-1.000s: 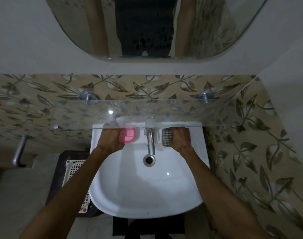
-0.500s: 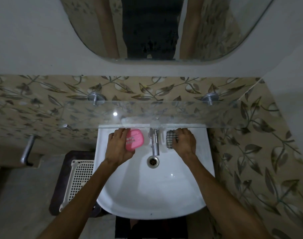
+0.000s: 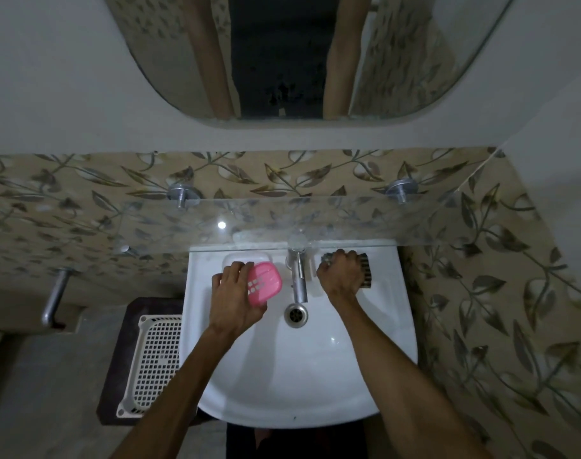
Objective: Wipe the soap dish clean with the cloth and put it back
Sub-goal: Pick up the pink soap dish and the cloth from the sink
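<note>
My left hand [image 3: 233, 298] grips a pink soap dish [image 3: 264, 287] with slotted holes, tilted over the left side of the white basin [image 3: 295, 376]. Behind it on the basin's back ledge lies a white oval piece [image 3: 239, 258], perhaps the dish's base. My right hand [image 3: 340, 276] is closed on a dark checked cloth [image 3: 365, 271] on the ledge right of the tap [image 3: 298, 276]. Most of the cloth is hidden under the fingers.
A glass shelf [image 3: 315, 223] juts out just above the ledge on two metal brackets. The drain [image 3: 295, 313] lies below the tap. A white plastic basket [image 3: 153, 362] stands on the floor at the left. A metal bar [image 3: 54, 299] sticks out of the left wall. A mirror [image 3: 282, 54] hangs above.
My left hand has pulled the pink soap dish out from under the glass shelf toward me, over the basin. My right hand has closed more tightly on the cloth.
</note>
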